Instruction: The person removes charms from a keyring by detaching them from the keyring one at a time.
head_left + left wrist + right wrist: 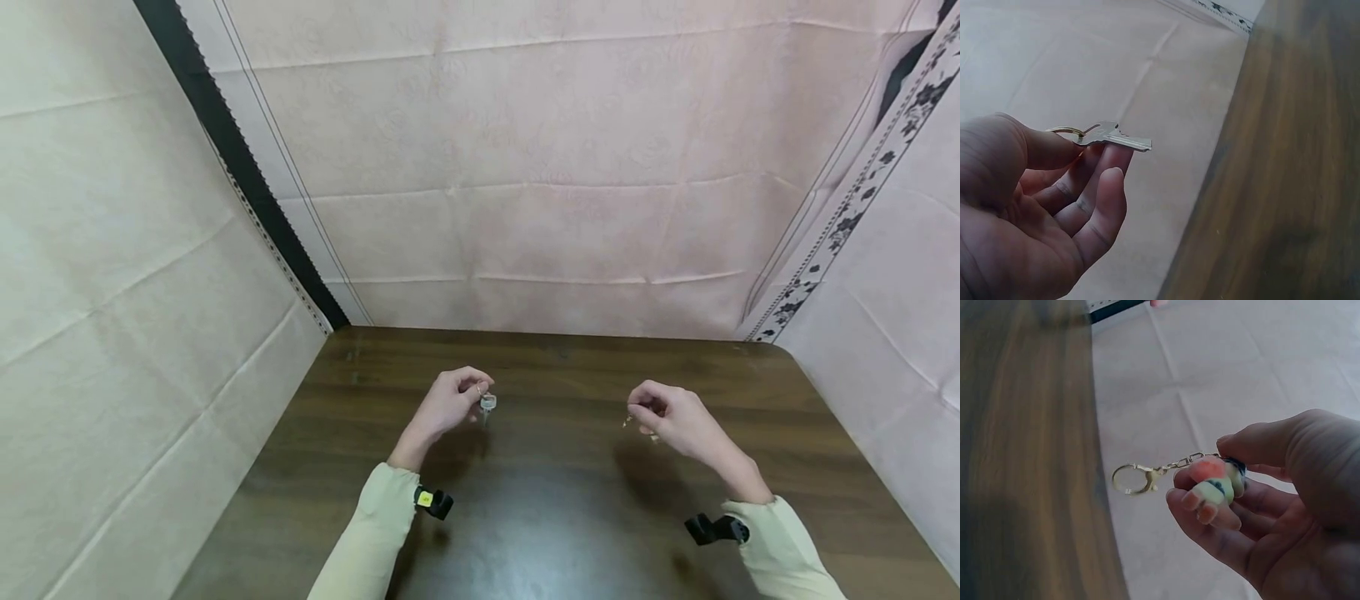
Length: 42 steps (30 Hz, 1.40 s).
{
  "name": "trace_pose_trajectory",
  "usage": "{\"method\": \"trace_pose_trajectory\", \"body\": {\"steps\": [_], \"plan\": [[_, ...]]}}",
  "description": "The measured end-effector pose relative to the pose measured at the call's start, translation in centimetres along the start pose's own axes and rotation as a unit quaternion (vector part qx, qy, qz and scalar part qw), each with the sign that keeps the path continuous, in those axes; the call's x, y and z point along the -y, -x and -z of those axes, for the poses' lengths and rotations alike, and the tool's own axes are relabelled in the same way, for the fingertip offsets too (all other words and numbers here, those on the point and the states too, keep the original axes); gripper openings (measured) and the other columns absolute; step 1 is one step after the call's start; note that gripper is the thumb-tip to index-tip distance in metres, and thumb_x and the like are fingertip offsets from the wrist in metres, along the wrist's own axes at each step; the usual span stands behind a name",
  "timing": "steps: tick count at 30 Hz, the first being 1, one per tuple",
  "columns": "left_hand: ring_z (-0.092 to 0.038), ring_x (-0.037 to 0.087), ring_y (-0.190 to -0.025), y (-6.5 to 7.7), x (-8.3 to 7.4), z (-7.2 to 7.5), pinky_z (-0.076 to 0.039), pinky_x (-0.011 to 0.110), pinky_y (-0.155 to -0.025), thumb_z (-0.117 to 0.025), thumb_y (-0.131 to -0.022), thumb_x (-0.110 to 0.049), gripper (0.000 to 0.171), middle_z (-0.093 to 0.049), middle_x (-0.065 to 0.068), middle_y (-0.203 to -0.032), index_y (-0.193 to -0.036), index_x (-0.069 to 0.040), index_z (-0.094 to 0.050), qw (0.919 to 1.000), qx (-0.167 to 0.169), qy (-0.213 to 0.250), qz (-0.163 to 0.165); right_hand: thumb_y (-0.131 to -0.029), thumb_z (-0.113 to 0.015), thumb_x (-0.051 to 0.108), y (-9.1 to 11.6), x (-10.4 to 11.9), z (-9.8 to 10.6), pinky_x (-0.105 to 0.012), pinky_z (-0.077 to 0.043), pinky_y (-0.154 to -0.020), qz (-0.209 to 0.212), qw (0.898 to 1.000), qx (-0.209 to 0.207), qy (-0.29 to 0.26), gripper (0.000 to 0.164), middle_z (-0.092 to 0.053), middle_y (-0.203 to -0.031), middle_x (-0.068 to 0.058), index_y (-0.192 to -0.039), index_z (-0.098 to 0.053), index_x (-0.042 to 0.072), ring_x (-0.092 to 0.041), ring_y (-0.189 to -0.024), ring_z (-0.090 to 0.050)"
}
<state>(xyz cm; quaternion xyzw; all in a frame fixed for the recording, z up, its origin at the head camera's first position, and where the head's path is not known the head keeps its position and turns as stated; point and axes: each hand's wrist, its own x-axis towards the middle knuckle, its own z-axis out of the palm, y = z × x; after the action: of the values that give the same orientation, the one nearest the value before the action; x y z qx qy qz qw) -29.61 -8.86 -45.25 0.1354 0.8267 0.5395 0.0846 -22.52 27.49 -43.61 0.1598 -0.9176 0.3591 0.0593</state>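
Between thumb and fingers, my left hand [454, 398] pinches a gold ring that carries a silver key [1116, 137]. In the left wrist view the key's blade points away from the thumb, over the fingers. My right hand [678, 417] pinches a keychain with a small soft figure [1213, 487] in coral, pale green and dark colours. From the figure runs a short chain that ends in a gold clasp [1135, 479], which hangs free of the fingers. Both hands are above the table, well apart from each other.
Below the hands spreads a dark brown wooden table [540, 500]. Pale creased cloth [540, 167] hangs behind it and along both sides. Black camera mounts [435, 502] sit at the wrists, by the light green sleeves [375, 533].
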Motion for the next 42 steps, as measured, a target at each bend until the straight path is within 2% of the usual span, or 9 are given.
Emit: {"method": "trace_pose_trajectory", "body": {"steps": [6,14,22,29,36,42], "plan": [[-0.063,0.017,-0.068,-0.7,2.0,0.7,-0.056,0.034,-0.063,-0.058,-0.099,-0.016,0.016,-0.068,0.009,-0.090,-0.109,-0.012,-0.069,0.9999,0.005,-0.003,0.013,-0.095,-0.065,0.017,0.0,-2.3,0.2,-0.024,-0.046,-0.052,-0.028,1.000,0.003,0.010,0.006,-0.065,-0.070,0.000,-0.094,-0.065,0.010,-0.007,-0.060,-0.061],[-0.061,0.017,-0.069,-0.9,4.3,1.7,-0.055,0.031,-0.059,-0.056,-0.100,-0.014,0.022,-0.066,0.010,-0.087,-0.114,0.000,-0.066,0.9989,0.020,-0.018,0.039,-0.096,-0.063,0.015,0.9,-5.2,0.6,-0.025,-0.045,-0.049,-0.074,0.997,0.009,0.010,0.009,-0.064,-0.066,-0.001,-0.095,-0.064,0.007,-0.007,-0.058,-0.059],[-0.061,0.019,-0.069,-1.1,6.2,2.6,-0.055,0.032,-0.059,-0.054,-0.100,-0.013,0.020,-0.066,0.010,-0.092,-0.113,-0.002,-0.067,0.9965,0.010,-0.038,0.074,-0.096,-0.062,0.014,1.6,-7.9,0.4,-0.027,-0.048,-0.048,-0.096,0.995,0.015,-0.015,0.012,-0.064,-0.066,-0.006,-0.094,-0.063,0.003,-0.008,-0.055,-0.057],[-0.060,0.018,-0.068,-1.1,7.6,2.9,-0.052,0.029,-0.055,-0.052,-0.100,-0.008,0.018,-0.065,0.009,-0.088,-0.108,-0.005,-0.068,0.9933,0.004,-0.060,0.099,-0.096,-0.061,0.011,2.0,-9.9,0.0,-0.030,-0.052,-0.050,-0.126,0.991,0.017,-0.031,0.009,-0.065,-0.069,-0.009,-0.095,-0.063,0.002,-0.009,-0.056,-0.059],[-0.060,0.014,-0.062,-1.2,8.5,2.5,-0.051,0.028,-0.051,-0.051,-0.099,-0.007,0.018,-0.067,0.006,-0.077,-0.102,-0.008,-0.070,0.9883,-0.002,-0.127,0.084,-0.094,-0.062,0.009,2.1,-11.2,-0.8,-0.027,-0.051,-0.049,-0.126,0.992,0.009,-0.028,0.008,-0.067,-0.069,-0.007,-0.092,-0.063,0.001,-0.008,-0.056,-0.061],[-0.061,0.014,-0.058,-1.2,8.6,2.2,-0.051,0.028,-0.050,-0.051,-0.099,-0.008,0.017,-0.066,0.006,-0.073,-0.100,-0.007,-0.068,0.9870,-0.011,-0.133,0.089,-0.093,-0.063,0.010,1.9,-11.4,-1.1,-0.024,-0.046,-0.051,-0.128,0.992,0.006,0.004,0.005,-0.067,-0.072,-0.005,-0.092,-0.065,0.005,-0.008,-0.057,-0.061]]}}
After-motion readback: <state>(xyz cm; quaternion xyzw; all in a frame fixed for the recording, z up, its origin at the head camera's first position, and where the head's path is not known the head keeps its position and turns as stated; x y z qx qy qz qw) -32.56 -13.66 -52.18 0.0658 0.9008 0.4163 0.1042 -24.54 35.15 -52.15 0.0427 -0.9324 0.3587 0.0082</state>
